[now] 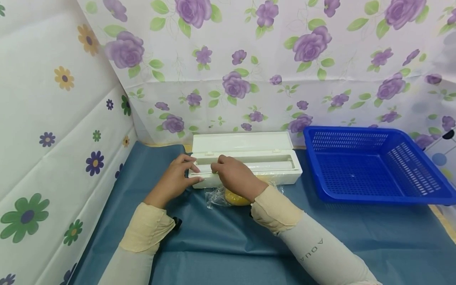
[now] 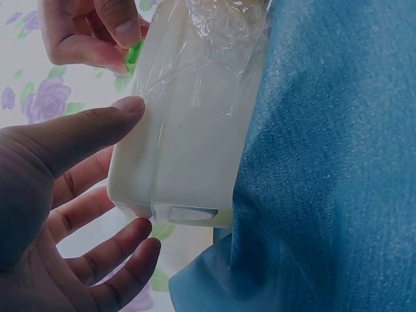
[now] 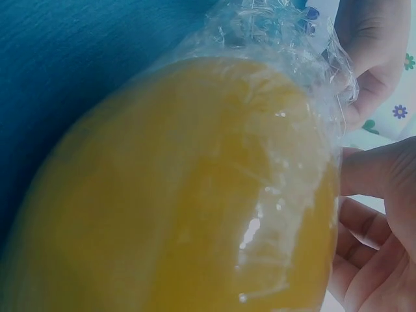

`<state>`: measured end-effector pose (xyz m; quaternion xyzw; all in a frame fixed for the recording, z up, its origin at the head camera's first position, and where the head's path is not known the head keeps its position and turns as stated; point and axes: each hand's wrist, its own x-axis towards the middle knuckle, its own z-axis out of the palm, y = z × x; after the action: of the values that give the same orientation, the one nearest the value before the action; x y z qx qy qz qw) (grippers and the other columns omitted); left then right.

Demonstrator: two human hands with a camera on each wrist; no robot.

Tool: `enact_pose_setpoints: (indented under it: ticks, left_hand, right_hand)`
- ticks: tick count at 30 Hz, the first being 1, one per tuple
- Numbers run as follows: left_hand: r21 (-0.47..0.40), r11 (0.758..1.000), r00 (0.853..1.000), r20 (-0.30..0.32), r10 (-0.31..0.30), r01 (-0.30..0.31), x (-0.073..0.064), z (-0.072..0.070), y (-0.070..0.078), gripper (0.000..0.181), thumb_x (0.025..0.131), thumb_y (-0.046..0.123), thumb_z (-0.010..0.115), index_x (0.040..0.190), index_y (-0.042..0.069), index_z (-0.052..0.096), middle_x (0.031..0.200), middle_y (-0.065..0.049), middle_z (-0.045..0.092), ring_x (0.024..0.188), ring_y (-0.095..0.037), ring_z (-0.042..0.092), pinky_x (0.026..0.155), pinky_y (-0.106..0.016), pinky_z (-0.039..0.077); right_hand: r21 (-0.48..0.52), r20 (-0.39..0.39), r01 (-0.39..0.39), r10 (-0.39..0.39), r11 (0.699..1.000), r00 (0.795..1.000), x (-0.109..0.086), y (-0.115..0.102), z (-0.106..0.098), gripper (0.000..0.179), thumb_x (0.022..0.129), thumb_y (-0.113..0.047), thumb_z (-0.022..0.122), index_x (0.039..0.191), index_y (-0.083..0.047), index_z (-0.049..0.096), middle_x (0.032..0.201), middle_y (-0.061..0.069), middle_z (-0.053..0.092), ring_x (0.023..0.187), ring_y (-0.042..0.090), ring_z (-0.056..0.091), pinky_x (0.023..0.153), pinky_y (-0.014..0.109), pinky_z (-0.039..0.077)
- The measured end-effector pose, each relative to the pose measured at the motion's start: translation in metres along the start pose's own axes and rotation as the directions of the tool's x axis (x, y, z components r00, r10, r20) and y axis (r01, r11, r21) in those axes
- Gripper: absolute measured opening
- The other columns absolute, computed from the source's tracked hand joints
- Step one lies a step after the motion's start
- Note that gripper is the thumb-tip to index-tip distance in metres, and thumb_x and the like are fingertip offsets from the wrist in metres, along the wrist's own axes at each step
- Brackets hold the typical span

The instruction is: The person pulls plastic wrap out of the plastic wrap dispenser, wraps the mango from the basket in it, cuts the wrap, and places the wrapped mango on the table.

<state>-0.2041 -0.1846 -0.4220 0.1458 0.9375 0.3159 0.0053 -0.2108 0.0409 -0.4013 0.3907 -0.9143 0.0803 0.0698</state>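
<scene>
A white cling film dispenser lies with its lid raised and a film roll inside. My right hand pinches a small green slide cutter at the dispenser's front edge. At the dispenser's left end, my left hand has its fingers spread, with the thumb at the front edge. A rounded yellow object covered in clear cling film sits just in front of the dispenser, partly hidden below my right wrist. Its exact kind does not show.
To the right stands a blue plastic basket with perforated walls. A dark teal cloth with folds covers the table. Flowered sheets rise behind the dispenser and along the left side.
</scene>
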Motion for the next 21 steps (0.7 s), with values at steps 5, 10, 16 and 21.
enact_pose_setpoints:
  ticks: [5, 10, 16, 21]
  left_hand:
    - [-0.006, 1.0, 1.0, 0.002, -0.001, 0.001, 0.0, -0.0002, 0.0004, 0.021, 0.089, 0.03, 0.08, 0.101, 0.013, 0.074, 0.14, -0.009, 0.05, 0.134, -0.037, 0.046, 0.1, -0.053, 0.047]
    - [-0.002, 1.0, 1.0, -0.002, 0.007, -0.007, 0.0004, -0.0002, 0.0, 0.021, 0.089, 0.03, 0.08, 0.101, 0.013, 0.074, 0.14, -0.009, 0.05, 0.134, -0.037, 0.046, 0.101, -0.053, 0.046]
    - [-0.003, 1.0, 1.0, -0.006, 0.003, -0.003, 0.0002, 0.0006, -0.0006, 0.022, 0.088, 0.029, 0.08, 0.101, 0.013, 0.074, 0.139, -0.009, 0.051, 0.133, -0.036, 0.047, 0.102, -0.053, 0.047]
    - [0.002, 1.0, 1.0, -0.011, 0.007, -0.007, -0.0003, 0.0003, -0.0006, 0.021, 0.088, 0.028, 0.081, 0.1, 0.013, 0.074, 0.139, -0.01, 0.051, 0.132, -0.037, 0.047, 0.101, -0.054, 0.047]
  right_hand:
    - [0.006, -0.009, 0.002, -0.002, 1.0, 1.0, -0.0014, 0.0014, 0.0006, 0.019, 0.104, -0.007, 0.054, 0.112, -0.014, 0.068, 0.1, 0.007, 0.063, 0.08, 0.018, 0.061, 0.069, 0.028, 0.054]
    - [0.0, -0.004, -0.005, 0.005, 1.0, 1.0, -0.0019, 0.0025, 0.0015, 0.019, 0.104, -0.008, 0.054, 0.114, -0.015, 0.068, 0.101, 0.006, 0.063, 0.081, 0.018, 0.062, 0.07, 0.028, 0.055]
    - [0.008, 0.0, -0.011, 0.011, 1.0, 1.0, -0.0023, 0.0036, 0.0014, 0.018, 0.103, -0.008, 0.055, 0.114, -0.014, 0.068, 0.102, 0.007, 0.063, 0.082, 0.018, 0.062, 0.071, 0.029, 0.055]
    - [0.016, -0.003, -0.019, 0.019, 1.0, 1.0, -0.0037, 0.0046, 0.0011, 0.017, 0.102, -0.008, 0.057, 0.113, -0.015, 0.069, 0.102, 0.006, 0.064, 0.083, 0.019, 0.062, 0.073, 0.029, 0.056]
